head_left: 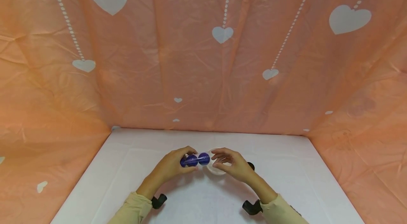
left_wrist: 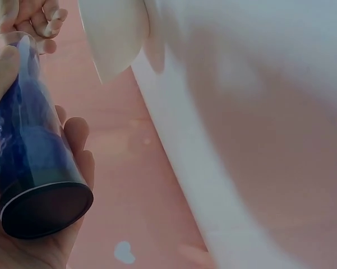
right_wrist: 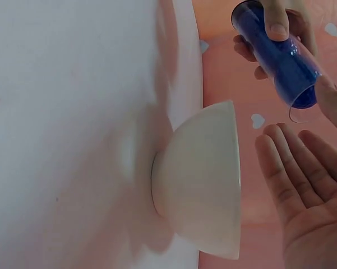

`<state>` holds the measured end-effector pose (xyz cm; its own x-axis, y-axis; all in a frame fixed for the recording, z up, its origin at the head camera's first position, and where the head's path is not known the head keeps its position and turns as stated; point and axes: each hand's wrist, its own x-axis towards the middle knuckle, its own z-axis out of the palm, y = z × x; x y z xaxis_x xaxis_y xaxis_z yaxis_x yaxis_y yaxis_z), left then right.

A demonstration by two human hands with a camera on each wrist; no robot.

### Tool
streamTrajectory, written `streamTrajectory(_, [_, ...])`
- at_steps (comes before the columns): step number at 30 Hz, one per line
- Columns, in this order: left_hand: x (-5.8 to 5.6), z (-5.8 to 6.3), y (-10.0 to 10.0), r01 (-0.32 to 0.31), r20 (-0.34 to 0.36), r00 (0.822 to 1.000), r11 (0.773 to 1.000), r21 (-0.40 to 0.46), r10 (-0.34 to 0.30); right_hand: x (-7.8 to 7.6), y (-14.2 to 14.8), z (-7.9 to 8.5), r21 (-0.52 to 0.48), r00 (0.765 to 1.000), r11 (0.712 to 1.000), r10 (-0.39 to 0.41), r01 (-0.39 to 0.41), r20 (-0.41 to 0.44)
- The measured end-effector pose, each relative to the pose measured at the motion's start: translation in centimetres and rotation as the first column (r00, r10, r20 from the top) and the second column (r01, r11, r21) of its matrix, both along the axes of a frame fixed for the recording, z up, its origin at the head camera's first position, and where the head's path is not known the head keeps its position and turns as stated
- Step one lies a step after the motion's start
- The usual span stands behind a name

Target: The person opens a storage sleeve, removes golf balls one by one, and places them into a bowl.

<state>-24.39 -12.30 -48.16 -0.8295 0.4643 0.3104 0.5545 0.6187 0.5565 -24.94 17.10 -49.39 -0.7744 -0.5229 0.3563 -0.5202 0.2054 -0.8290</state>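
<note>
My left hand (head_left: 173, 162) grips a clear tube (left_wrist: 31, 120) holding several glittery blue-purple balls (head_left: 204, 159). The tube lies tilted nearly sideways, its black base (left_wrist: 47, 210) toward the left palm and its open mouth pointing right. Beside that mouth is my right hand (right_wrist: 317, 207), palm turned up in the right wrist view, fingers straight and holding nothing; its thumb (right_wrist: 332, 103) is right at the tube's rim. A white bowl (right_wrist: 202, 185) stands upright on the table, partly behind the right hand in the head view. Its inside is mostly hidden.
A white cloth covers the table (head_left: 203, 202). Orange sheeting with white hearts (head_left: 222, 35) rises at the back and both sides. Black bent pieces (head_left: 252, 207) show by each forearm, and a dark round thing (head_left: 251, 165) sits behind the right wrist.
</note>
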Motion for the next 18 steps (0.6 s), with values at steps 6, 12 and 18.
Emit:
streamTrajectory(6, [0.04,0.28,0.07,0.011,-0.028,1.000,1.000,-0.021,-0.011,0.09,-0.24,0.13,0.009,0.999,1.000,0.007,-0.007,0.037])
streamTrajectory(12, [0.18,0.62,0.09,0.012,-0.058,0.998,0.999,-0.044,-0.015,0.06,-0.36,0.07,0.012,0.998,1.000,0.004,-0.005,0.069])
streamTrajectory(18, [0.17,0.73,0.06,0.018,-0.081,0.996,0.998,-0.060,-0.023,0.15,-0.52,0.23,0.004,0.997,1.000,-0.003,0.002,0.074])
